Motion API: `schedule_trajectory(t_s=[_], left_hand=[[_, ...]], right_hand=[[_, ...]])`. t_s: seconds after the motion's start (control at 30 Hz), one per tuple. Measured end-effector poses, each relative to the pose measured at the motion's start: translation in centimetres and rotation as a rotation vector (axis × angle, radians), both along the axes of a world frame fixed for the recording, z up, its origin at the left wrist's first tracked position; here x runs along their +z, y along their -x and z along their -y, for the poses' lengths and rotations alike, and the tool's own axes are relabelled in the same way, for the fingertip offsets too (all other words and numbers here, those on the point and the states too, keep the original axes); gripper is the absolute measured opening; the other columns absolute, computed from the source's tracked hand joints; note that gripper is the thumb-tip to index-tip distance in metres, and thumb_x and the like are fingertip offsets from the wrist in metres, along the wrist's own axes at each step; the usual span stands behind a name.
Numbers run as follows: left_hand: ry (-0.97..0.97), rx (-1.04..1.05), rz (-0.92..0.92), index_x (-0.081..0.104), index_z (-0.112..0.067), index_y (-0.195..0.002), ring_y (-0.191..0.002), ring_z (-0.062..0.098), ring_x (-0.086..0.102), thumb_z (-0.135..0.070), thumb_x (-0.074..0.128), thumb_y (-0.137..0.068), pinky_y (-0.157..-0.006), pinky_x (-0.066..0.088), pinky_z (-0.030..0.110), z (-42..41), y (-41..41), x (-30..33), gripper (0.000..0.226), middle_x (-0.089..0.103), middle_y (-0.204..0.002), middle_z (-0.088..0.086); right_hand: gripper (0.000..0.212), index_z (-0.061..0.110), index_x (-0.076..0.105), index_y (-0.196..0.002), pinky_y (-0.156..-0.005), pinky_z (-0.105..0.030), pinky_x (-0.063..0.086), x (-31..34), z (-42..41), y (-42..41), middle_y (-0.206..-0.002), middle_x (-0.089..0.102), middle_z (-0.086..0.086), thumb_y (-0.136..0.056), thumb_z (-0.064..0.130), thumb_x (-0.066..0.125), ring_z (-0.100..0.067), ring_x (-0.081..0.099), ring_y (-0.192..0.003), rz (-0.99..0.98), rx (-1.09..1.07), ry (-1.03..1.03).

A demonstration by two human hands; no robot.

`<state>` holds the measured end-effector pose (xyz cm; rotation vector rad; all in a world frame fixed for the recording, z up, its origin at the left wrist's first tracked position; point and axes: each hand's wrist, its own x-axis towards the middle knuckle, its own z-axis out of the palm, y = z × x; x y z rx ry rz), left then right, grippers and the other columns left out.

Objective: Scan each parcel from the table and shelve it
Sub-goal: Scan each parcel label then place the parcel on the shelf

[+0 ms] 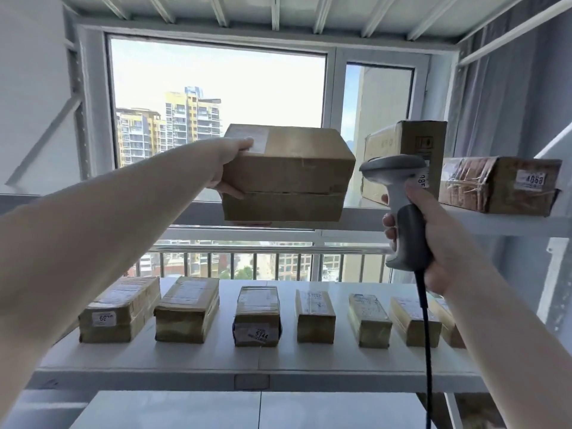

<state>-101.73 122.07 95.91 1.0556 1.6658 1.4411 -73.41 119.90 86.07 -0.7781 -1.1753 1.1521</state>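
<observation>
1. Holding a brown cardboard parcel (288,174) up at the level of the upper shelf (507,222), my left hand (230,167) grips its left end: thumb curled over the top edge near a white label, fingers wrapped underneath. The parcel hangs in the air in front of the window (216,88), just left of the shelf's boxes and touching none of them that I can see.
2. My right hand (433,239) is wrapped round the grey handle of a barcode scanner (399,193), fingers curled across the front of the grip. The scanner head sits just right of the parcel's right end, apart from it, and its dark cable (425,335) drops straight down past my wrist.
3. On the upper shelf, behind the scanner, stands a tall upright box (405,150), and to its right lies a flatter taped box (498,184) with a white number sticker on its front.
4. Below, the lower shelf (247,360) carries a row of seven small taped parcels set side by side with gaps between them; the third from the left (257,317) shows a sticker reading 5144.
5. Through the window I see apartment blocks and a balcony railing.
</observation>
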Motion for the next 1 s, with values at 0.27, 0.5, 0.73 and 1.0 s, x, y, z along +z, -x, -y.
schedule_trajectory(t_s=[0.27, 0.5, 0.73, 1.0], left_hand=[[0.018, -0.044, -0.086, 0.022, -0.016, -0.156, -0.135, 0.064, 0.028, -0.046, 0.068, -0.092, -0.05, 0.055, 0.057, -3.6, 1.1, 2.0, 0.084, 0.007, -0.164, 0.016], [0.079, 0.018, -0.493, 0.049, -0.008, -0.139, -0.109, 0.033, 0.063, -0.07, 0.08, -0.062, -0.086, 0.059, 0.043, -7.4, 1.1, -1.0, 0.103, 0.057, -0.133, 0.014], [-0.211, 0.046, -0.342, 0.007, -0.013, -0.151, -0.134, 0.033, 0.044, -0.045, 0.081, -0.078, -0.108, 0.037, 0.04, -9.5, 0.0, -5.5, 0.109, 0.043, -0.147, 0.012], [-0.376, 0.105, -0.346, 0.017, -0.015, -0.145, -0.117, 0.027, 0.053, -0.047, 0.082, -0.076, -0.093, 0.044, 0.037, -11.6, -1.9, -7.0, 0.1, 0.047, -0.136, 0.003]], right_hand=[[0.046, 0.017, 0.069, -0.104, -0.062, -0.03, 0.046, -0.5, -3.1, 1.0, -0.07, 0.068, -0.002, -0.082, 0.058, 0.066, -0.013, 0.061, -0.061, 0.019, -0.002, 0.025], [0.054, 0.015, 0.067, -0.115, -0.059, -0.028, 0.048, -1.1, -4.8, 1.9, -0.068, 0.068, -0.001, -0.083, 0.058, 0.065, -0.011, 0.061, -0.059, 0.008, 0.005, 0.054], [0.056, 0.01, 0.068, -0.118, -0.051, -0.025, 0.047, -2.1, -5.4, 1.5, -0.067, 0.066, -0.001, -0.086, 0.056, 0.062, -0.013, 0.059, -0.062, -0.006, 0.002, 0.084], [0.055, 0.012, 0.068, -0.115, -0.05, -0.025, 0.046, -3.2, -5.7, 0.9, -0.068, 0.067, -0.001, -0.084, 0.057, 0.063, -0.012, 0.057, -0.059, -0.023, -0.007, 0.118]])
